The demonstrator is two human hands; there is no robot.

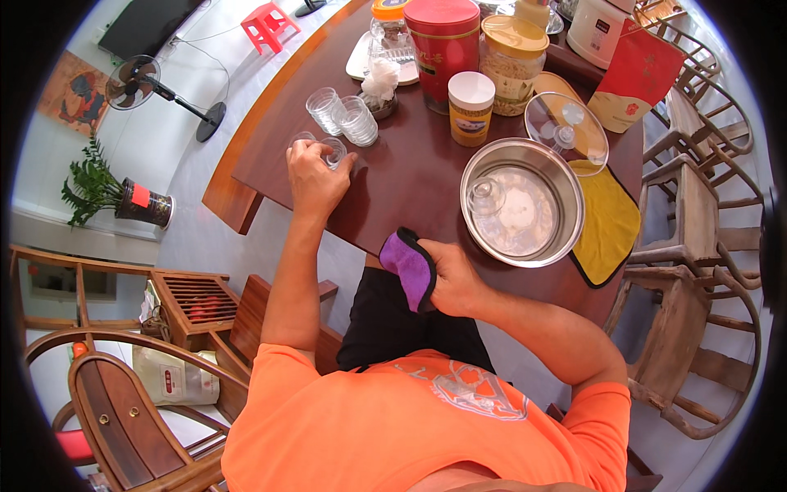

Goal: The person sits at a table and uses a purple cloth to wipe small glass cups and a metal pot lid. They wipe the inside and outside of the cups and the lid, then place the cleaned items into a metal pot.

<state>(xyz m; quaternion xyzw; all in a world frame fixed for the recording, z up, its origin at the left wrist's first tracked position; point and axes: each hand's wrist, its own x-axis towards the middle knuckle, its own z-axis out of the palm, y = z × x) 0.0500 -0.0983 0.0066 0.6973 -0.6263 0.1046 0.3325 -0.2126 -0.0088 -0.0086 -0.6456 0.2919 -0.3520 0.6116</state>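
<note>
Near the table's left edge, my left hand (318, 179) has its thumb and fingers around a small clear cup (335, 152). The rim of another clear cup (302, 136) shows just past my knuckles, partly hidden. Beyond them, two leaning stacks of clear cups (358, 123) stand side by side. My right hand (456, 278) grips a folded purple cloth (407, 269) with black edging, in front of the table's near edge. To its right on the table is a round stainless steel pot (569, 237) containing what looks like water and a clear knobbed piece (486, 195).
A glass lid (569, 126) leans by the pot, above a yellow cloth (605, 227). Behind stand a white-lidded jar (471, 111), a red canister (442, 52), a yellow-lidded jar (514, 64) and a red-and-beige bag (636, 77). Wooden chairs (670, 332) flank the table's right.
</note>
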